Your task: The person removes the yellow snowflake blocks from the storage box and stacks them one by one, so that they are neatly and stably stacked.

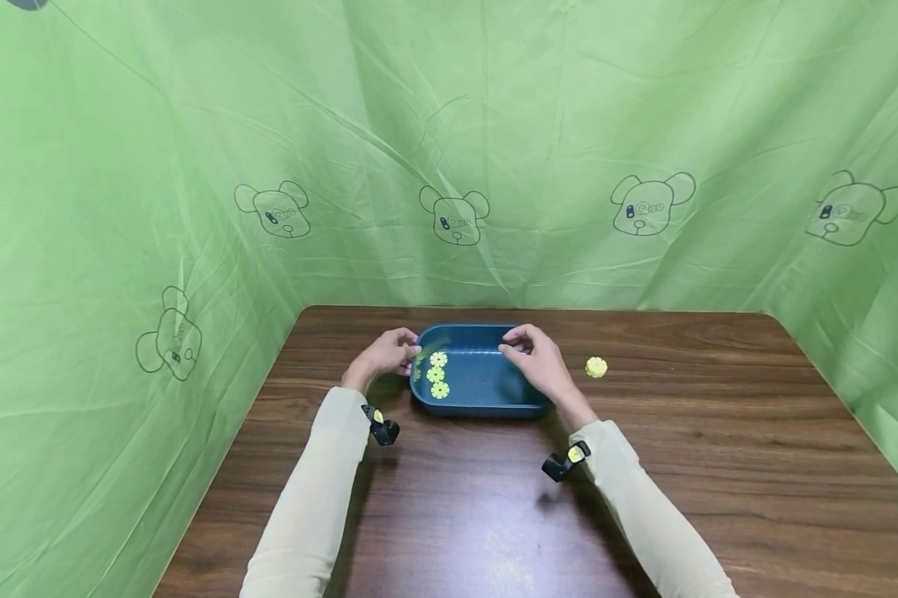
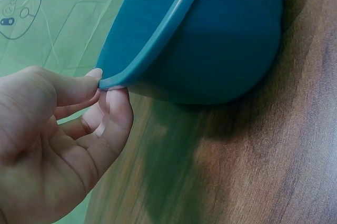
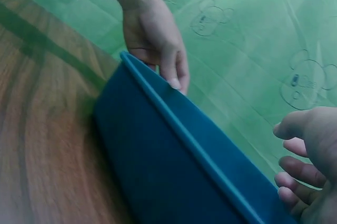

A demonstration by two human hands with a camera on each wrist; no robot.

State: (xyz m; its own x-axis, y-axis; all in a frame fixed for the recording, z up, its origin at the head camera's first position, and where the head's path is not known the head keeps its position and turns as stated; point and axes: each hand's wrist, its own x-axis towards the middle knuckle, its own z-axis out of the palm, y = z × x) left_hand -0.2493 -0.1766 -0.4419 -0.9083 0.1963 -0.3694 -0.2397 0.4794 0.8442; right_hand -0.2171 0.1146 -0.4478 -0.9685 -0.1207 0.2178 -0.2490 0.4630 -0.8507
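A dark blue rectangular tub (image 1: 493,384) with rounded corners stands on the table. Along its left side lie three yellow flower-shaped pieces (image 1: 437,374) in a column. My left hand (image 1: 384,355) pinches the tub's left rim (image 2: 152,50), thumb on top and fingers underneath, as the left wrist view shows. Over the right part of the tub is my right hand (image 1: 542,363), its fingers loosely bent with nothing between them. In the right wrist view, those fingers (image 3: 300,174) are beside the rim, apart from each other. To the right of the tub sits another yellow flower-shaped piece (image 1: 596,366).
The brown wood-grain table (image 1: 718,432) extends right and toward me. A green curtain (image 1: 553,149) printed with bear heads hangs behind and on both sides. Black wrist cameras (image 1: 384,428) are strapped over the pale sleeves.
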